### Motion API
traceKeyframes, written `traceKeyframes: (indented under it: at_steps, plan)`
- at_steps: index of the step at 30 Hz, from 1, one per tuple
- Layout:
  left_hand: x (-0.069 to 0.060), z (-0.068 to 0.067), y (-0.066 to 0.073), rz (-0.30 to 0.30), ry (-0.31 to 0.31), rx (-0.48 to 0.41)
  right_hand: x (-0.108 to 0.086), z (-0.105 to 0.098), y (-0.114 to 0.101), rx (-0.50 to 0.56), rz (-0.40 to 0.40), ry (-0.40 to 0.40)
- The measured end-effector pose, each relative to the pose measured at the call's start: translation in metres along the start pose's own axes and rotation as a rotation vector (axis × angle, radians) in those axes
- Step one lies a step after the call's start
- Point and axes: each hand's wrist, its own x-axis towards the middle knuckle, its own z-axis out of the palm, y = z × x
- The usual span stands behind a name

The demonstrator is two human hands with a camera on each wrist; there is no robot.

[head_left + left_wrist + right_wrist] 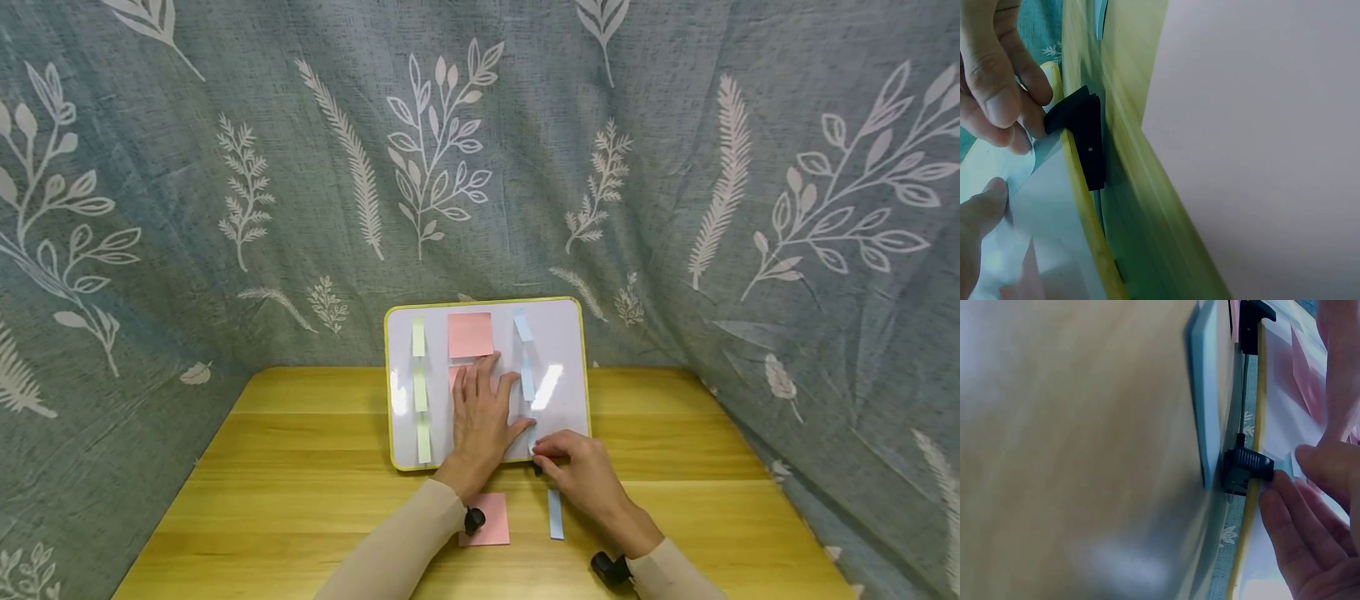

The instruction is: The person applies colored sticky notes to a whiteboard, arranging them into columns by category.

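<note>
A whiteboard [558, 333] with a yellow rim leans upright on the table. My left hand [480, 417] lies spread on it, over a pink sticky note [456, 374], with its thumb [988, 203] touching the upper part of a narrow blue sticky strip [532, 439]. At the board's lower edge, my right hand [581, 467] pinches the bottom end of that strip between thumb and fingers. This is beside a black stand clip [1249, 469] on the rim. Two more blue strips [522, 326] stick above it in a column, their lower ends lifting slightly.
Several pale green strips [419, 392] run down the board's left side. A pink note [470, 335] sits top centre. On the wooden table [300, 467] lie a pink pad [495, 521] and a blue strip pad [555, 515]. A patterned curtain [525, 208] hangs behind.
</note>
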Motion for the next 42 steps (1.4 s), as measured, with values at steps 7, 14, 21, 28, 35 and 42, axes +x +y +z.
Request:
traceKeyframes:
  at_steps: [7, 14, 21, 28, 35, 42]
  plan:
    - [0.0, 0.002, 0.0, -0.001, 0.018, 0.01, 0.005, -0.005, -0.003, -0.023, 0.089, -0.109]
    - [0.001, 0.007, 0.0, -0.012, 0.046, 0.024, 0.008, -0.004, -0.004, -0.05, 0.064, -0.133]
    - [0.001, 0.012, 0.001, -0.014, 0.099, -0.014, 0.009, -0.006, -0.005, -0.066, 0.038, -0.128]
    - [0.001, 0.01, 0.004, -0.04, 0.046, 0.005, 0.012, -0.008, -0.007, -0.047, 0.067, -0.175]
    - [0.0, 0.009, 0.006, -0.049, 0.047, 0.014, 0.012, -0.009, -0.009, -0.054, 0.066, -0.182]
    - [0.002, 0.011, 0.007, -0.062, 0.029, -0.018, 0.012, -0.009, -0.008, -0.035, 0.077, -0.19]
